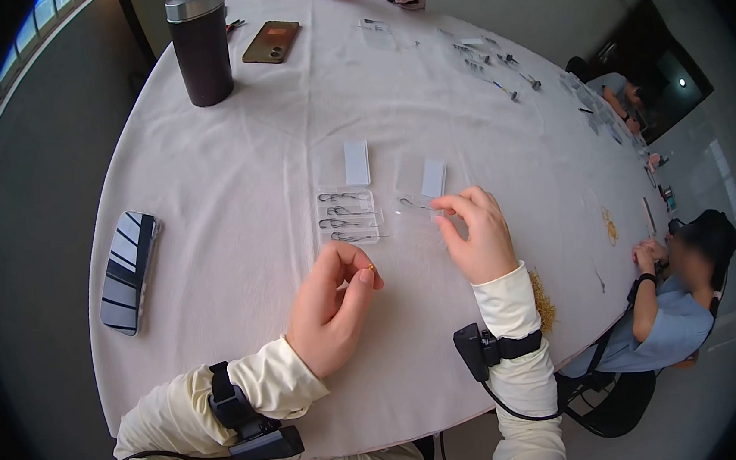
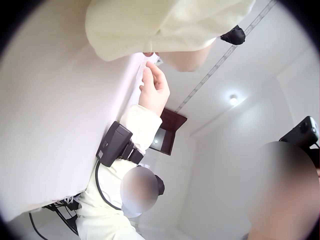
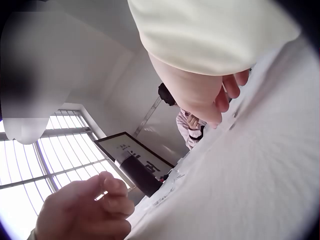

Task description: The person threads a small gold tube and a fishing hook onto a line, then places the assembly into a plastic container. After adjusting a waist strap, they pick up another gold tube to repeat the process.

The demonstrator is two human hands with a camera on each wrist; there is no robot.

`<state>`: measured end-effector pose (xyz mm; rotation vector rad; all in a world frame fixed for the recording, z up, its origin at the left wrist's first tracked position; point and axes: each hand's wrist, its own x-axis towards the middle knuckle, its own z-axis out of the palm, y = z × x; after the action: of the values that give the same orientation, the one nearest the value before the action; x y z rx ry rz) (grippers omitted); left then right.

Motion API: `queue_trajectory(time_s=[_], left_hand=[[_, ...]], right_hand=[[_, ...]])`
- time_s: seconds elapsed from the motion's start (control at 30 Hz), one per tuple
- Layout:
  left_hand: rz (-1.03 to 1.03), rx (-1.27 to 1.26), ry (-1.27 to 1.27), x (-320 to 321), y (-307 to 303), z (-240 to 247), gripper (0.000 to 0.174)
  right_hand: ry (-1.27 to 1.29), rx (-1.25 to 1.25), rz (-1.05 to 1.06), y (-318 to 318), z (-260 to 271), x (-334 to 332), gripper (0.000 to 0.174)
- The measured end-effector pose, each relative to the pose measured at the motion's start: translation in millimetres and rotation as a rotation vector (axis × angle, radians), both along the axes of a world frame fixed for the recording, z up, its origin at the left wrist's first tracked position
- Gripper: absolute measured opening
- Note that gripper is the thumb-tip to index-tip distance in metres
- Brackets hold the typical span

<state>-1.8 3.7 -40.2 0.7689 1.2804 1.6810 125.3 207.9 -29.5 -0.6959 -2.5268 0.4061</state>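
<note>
Frame centre: left hand pinches tiny yellow piece, droppable if pinch slackens; right hand: grip on thin dark strand unclear.

Your left hand can slide left over bare tablecloth up to the near phone. Straight ahead, the compartment case blocks low passage; only a narrow gap splits it from the second case beside your right hand.

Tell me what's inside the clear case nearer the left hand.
Dark looped pieces lie in four rows in the clear case. The white panel at its far end hides whatever may lie beneath.
</note>
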Motion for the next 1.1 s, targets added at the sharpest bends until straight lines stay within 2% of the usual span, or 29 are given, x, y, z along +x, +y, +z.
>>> queue_trajectory(time_s=[0.07, 0.1, 0.17, 0.2, 0.43, 0.5, 0.6, 0.73, 0.83, 0.9, 1.1], left_hand=[[0.058, 0.052, 0.6, -1.6, 1.4, 4.3, 0.006], [0.058, 0.049, 0.601, -2.5, 2.6, 5.7, 0.006], [0.059, 0.174, 1.056, -3.6, 5.0, 6.9, 0.014], [0.049, 0.193, 1.112, -1.6, 6.0, 3.1, 0.017], [-0.064, 0.145, 1.186, 3.2, 3.1, -2.5, 0.018], [-0.068, 0.132, 1.187, 3.4, 2.7, -1.0, 0.018], [-0.073, 0.125, 1.182, 3.7, 2.4, -0.3, 0.019], [-0.077, 0.124, 1.176, 3.1, 1.3, 0.1, 0.019], [-0.075, 0.13, 1.175, 3.2, 1.1, -0.3, 0.019], [-0.07, 0.134, 1.181, 2.9, 1.9, -2.0, 0.019], [-0.08, 0.141, 1.177, 4.1, 1.2, -0.2, 0.019]], right_hand=[[-0.011, -0.013, 0.031, -5.5, 4.7, 3.4, 0.014], [-0.02, -0.025, 0.063, -8.0, 6.8, 5.0, 0.013], [-0.022, -0.048, 0.084, -11.7, 9.7, 9.0, 0.013], [-0.025, -0.067, 0.105, -12.5, 10.3, 10.2, 0.012], [0.04, -0.124, 0.042, -7.0, 7.2, 14.5, 0.013], [0.007, -0.03, 0.083, -7.1, 8.2, 14.2, 0.013], [0.017, -0.053, 0.163, -7.8, 3.9, 11.3, 0.01], [0.013, -0.031, 0.17, -12.5, 4.8, 7.9, 0.008], [-0.005, -0.061, 0.175, -13.1, 4.3, 6.4, 0.009], [-0.011, -0.263, 0.135, -13.6, 1.7, 3.7, 0.008], [0.006, -0.219, 0.146, -8.3, -11.4, -1.9, 0.01]])
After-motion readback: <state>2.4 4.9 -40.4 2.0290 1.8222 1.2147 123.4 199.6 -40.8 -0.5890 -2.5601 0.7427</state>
